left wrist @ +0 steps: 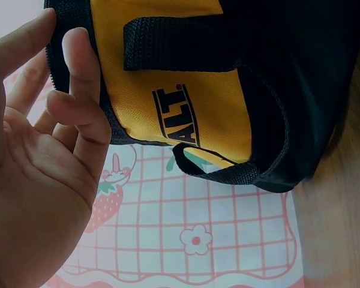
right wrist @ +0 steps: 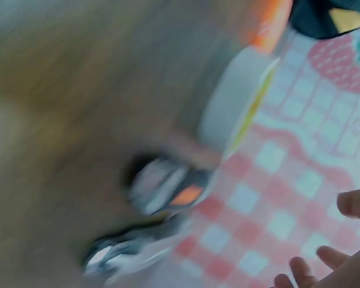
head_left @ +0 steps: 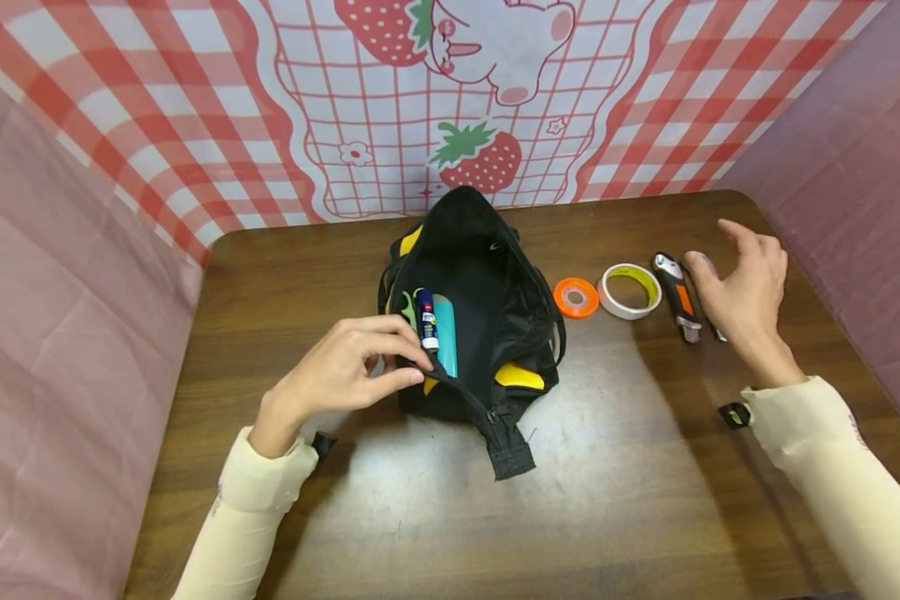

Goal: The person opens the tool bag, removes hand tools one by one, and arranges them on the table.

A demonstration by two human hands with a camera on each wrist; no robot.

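My left hand (head_left: 345,365) pinches the zippered rim of a black and yellow tool bag (head_left: 450,406) between thumb and fingers. The bag's mouth gapes, and its loose zipper end hangs toward the front. Inside, along the left wall, are a blue glue stick (head_left: 427,320), a flat teal object (head_left: 445,333) and a light green piece (head_left: 408,308). At the right, my right hand (head_left: 753,287) is spread, with nothing in its grasp, above a slim silver tool (head_left: 712,321) that it partly covers. Beside that lies an orange and black utility knife (head_left: 677,293).
Between bag and knife lie an orange spool (head_left: 563,300) and a white tape roll (head_left: 621,312) with a yellow inside. They rest on a brown wooden table (head_left: 435,517). A red checked strawberry cloth (head_left: 480,158) hangs behind it, and pink cloth (head_left: 60,333) hangs at the sides.
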